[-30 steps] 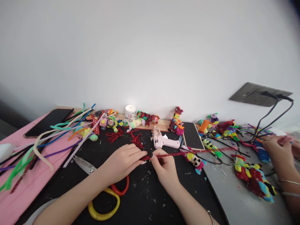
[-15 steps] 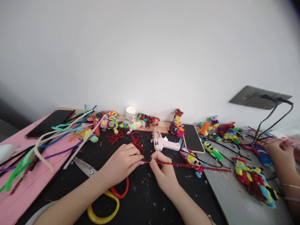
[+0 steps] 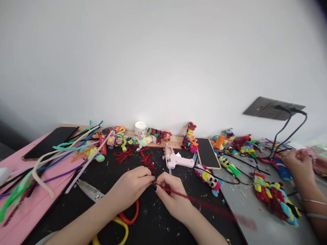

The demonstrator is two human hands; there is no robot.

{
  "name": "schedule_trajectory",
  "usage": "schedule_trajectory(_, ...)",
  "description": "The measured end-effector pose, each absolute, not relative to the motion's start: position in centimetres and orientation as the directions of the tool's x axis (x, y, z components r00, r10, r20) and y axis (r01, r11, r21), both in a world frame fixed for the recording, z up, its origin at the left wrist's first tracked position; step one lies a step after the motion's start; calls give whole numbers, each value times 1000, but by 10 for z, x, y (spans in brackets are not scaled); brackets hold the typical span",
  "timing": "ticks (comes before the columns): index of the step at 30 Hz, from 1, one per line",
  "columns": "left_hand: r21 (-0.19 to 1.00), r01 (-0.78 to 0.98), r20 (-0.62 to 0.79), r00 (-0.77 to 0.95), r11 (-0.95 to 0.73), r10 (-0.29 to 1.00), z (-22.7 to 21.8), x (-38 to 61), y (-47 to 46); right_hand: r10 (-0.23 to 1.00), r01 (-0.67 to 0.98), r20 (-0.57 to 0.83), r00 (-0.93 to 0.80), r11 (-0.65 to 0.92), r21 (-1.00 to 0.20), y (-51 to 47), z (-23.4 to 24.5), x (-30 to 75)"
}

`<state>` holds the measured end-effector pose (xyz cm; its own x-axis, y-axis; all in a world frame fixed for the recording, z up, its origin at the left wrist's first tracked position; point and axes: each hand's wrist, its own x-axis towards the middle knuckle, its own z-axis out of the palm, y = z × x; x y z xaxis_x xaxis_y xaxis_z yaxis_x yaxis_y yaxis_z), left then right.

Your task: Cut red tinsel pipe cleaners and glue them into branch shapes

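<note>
My left hand (image 3: 133, 186) and my right hand (image 3: 171, 194) meet fingertip to fingertip over the black mat (image 3: 153, 224). Both are closed on a red tinsel pipe cleaner (image 3: 178, 194). Its long free end runs out past my right hand to the lower right and is blurred. The end between my fingers is mostly hidden. Beyond my fingers lie two bunches of short red tinsel pieces (image 3: 123, 156). A pale pink glue gun (image 3: 180, 160) rests behind my right hand. Scissors (image 3: 96, 196) with red and yellow handles lie partly under my left forearm.
Pipe cleaners (image 3: 61, 149) in many colours spread over a pink surface (image 3: 15, 207) at left. Small pipe-cleaner figures, a paper cup (image 3: 140, 129) and a phone (image 3: 208, 153) line the wall. At right, a co-worker's hand (image 3: 300, 166) works near cords plugged into a socket (image 3: 273, 108).
The pipe cleaner's free end has swung downward. My fingers have shifted slightly and stay close together. The whole view has moved a little.
</note>
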<state>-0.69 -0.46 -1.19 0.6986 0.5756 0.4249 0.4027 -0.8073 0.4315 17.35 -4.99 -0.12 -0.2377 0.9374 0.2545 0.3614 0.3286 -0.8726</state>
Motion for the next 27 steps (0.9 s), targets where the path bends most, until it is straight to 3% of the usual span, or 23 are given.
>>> schedule_trajectory(6,387,394,467,696,-834,545,-11,-4,-4,944,330,303,-128,329,-885,-51,1,176)
schedule_trajectory(11,398,379,481,689,-835,542,-10,-3,-6,967,228,251,-35,252,-940,-52,1,175)
schedule_trajectory(19,704,294,386,605,-646,696,-8,-1,-3,985,98,151,77,144,-985,-48,-4,174)
schedule_trajectory(27,895,156,279,532,-417,799,1,-3,3,986,-55,155,67,159,-986,-46,-7,175)
